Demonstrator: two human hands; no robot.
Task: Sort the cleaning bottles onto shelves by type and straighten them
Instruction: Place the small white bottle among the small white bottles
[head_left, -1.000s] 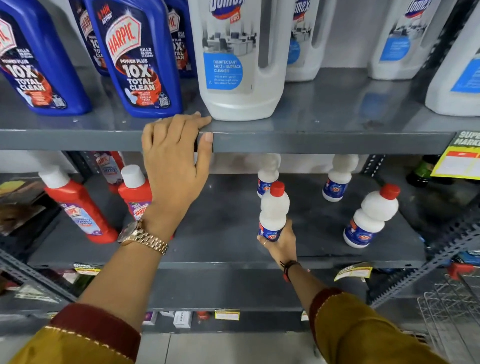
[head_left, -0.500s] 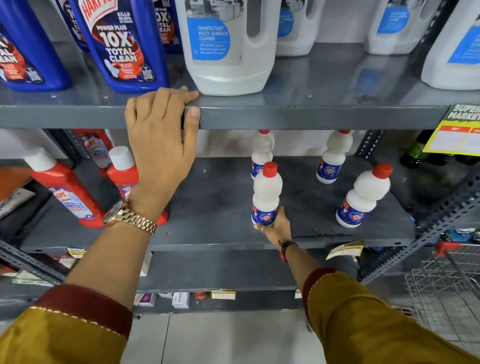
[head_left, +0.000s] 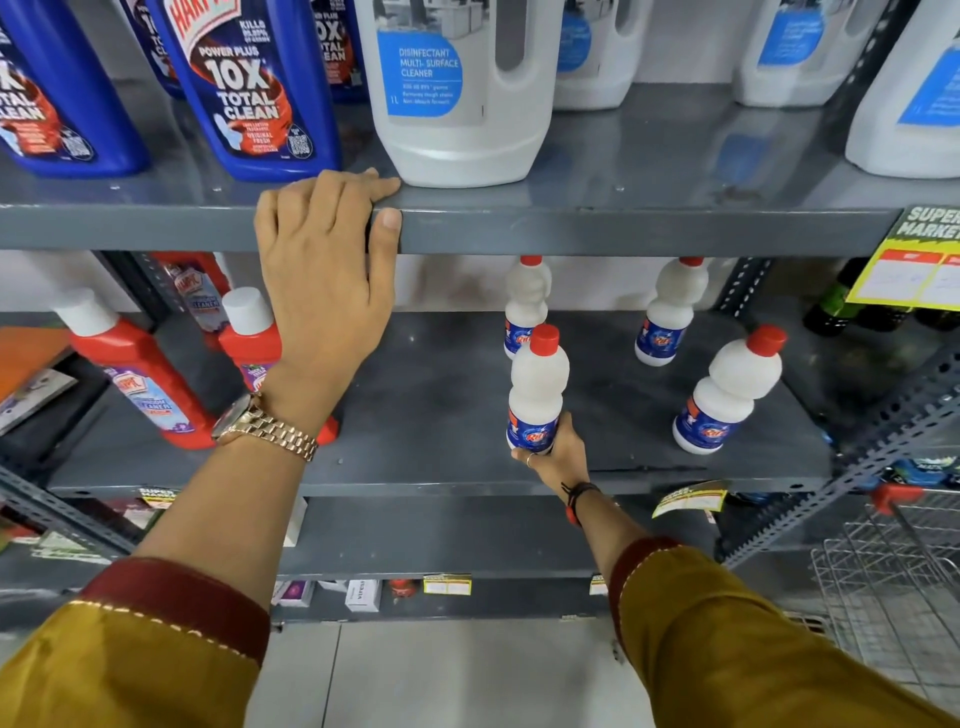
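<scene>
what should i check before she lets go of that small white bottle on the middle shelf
1. Right hand grips the held bottle low at its base: ok.
2. Bottle upright, red cap on: ok.
3. Base flat on the middle shelf: cannot tell, fingers hide it.
4. Same type nearby: ok, three matching white bottles, nearest apart from it.
5. Lined up behind-bottle: ok, roughly.
6. Left hand braced on upper shelf edge: ok.

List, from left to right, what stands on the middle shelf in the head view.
Red bottle with white cap → held white bottle in the right hand → rear right white bottle → front right white bottle.
</scene>
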